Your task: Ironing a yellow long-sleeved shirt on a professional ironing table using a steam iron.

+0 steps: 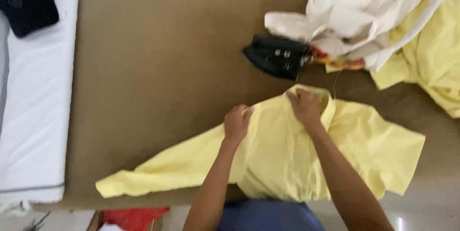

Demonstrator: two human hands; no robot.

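A yellow shirt (287, 154) lies spread on the brown ironing table (167, 68), near the front edge. The left hand (237, 123) pinches its shoulder seam, and the right hand (304, 106) grips the collar. The shirt is being arranged, I judge; smoothing it flat comes next. The black iron (278, 56) rests just beyond, beside a cloth pile (383, 15) far right. Open room lies to the left.

Soft even daylight, slight motion blur

no packages, no labels, no signs, no screens anywhere in this view
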